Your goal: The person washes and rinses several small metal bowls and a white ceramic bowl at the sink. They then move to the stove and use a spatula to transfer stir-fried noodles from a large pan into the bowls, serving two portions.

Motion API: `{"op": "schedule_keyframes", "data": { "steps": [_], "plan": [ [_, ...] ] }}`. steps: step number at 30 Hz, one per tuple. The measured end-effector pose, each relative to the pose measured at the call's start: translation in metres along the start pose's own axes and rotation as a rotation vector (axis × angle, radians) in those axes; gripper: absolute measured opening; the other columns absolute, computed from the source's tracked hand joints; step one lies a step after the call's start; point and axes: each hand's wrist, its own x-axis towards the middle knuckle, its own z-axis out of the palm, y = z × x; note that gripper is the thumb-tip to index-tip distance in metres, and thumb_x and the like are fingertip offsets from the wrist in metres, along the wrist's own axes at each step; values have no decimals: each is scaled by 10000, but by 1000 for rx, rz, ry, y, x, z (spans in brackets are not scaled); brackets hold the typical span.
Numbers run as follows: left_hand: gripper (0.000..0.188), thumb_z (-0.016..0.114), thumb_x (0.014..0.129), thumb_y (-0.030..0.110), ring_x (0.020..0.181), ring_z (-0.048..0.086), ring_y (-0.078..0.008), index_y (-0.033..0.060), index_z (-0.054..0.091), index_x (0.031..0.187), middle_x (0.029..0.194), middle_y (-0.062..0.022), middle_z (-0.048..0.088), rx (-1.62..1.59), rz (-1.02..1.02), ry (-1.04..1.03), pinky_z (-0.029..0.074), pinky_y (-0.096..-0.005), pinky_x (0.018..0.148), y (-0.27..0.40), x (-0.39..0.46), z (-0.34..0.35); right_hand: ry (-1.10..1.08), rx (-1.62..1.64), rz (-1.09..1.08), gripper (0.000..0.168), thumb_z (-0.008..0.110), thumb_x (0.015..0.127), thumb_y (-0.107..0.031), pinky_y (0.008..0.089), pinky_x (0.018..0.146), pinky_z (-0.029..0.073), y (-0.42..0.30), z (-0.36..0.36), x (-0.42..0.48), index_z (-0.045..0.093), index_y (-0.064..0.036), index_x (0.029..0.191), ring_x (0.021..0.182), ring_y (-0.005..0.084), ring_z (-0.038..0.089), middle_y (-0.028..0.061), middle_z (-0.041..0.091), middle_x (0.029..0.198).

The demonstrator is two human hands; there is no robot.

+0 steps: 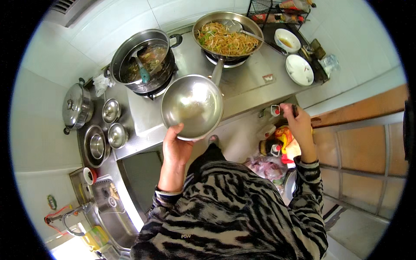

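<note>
My left hand (178, 146) grips the near rim of a steel bowl (192, 105), thumb inside, over the counter's front edge. Behind the bowl, a frying pan (217, 70) of noodles (227, 40) rests on the right burner, with a slotted ladle (253, 35) lying in it. On the left burner stands a steel pot (143, 58) of soup holding a spoon with a teal handle (143, 71). Out to the right, my right hand (297, 123) is raised beside the cabinet, fingers bent around a small dark object (294, 110) that I cannot identify; most of it is hidden.
Two white bowls (299, 70) sit at the counter's right end. Several steel bowls (117, 135) and a lidded pot (76, 105) are on the left, beyond a sink (113, 224). Bottles (271, 148) and bags (266, 167) stand low at right, by the cabinet doors (360, 149).
</note>
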Motion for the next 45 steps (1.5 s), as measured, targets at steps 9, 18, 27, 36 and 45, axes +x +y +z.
{"op": "schedule_keyframes", "data": {
  "steps": [9,18,27,36,45],
  "plan": [
    [524,547,817,163,1133,525,-303,7,393,1293,1242,-150,506,-20,-66,3,484,-487,897,19,94,22,255,-544,-338,316,581,883,-320,428,639,461,-14,12,208,654,-17,832,705,343,591,166,609,767],
    [589,591,770,171,1188,474,-296,-3,409,1303,1267,-148,497,-50,37,194,350,-450,1041,10,127,26,-544,-626,-79,508,595,805,-508,412,662,460,27,41,323,640,-3,845,718,346,605,193,620,735],
    [565,570,794,147,1165,500,-301,-8,393,1308,1272,-158,490,-105,179,373,423,-452,988,-11,153,77,-413,-863,-503,314,658,770,-267,431,628,487,-15,-11,379,640,-87,1026,714,327,628,153,641,755],
    [537,533,836,134,1183,501,-320,-34,356,1315,1288,-194,474,-93,343,475,445,-453,991,-38,169,104,-889,-871,-248,231,653,715,-230,356,494,462,-57,-61,439,657,1,703,487,243,586,130,606,567],
    [552,560,822,120,1172,509,-325,-34,357,1313,1307,-197,459,-200,245,499,440,-465,992,-37,172,92,-1089,-212,166,267,705,775,-233,267,375,371,33,7,402,607,15,754,407,87,476,11,546,560]
  ]
}}
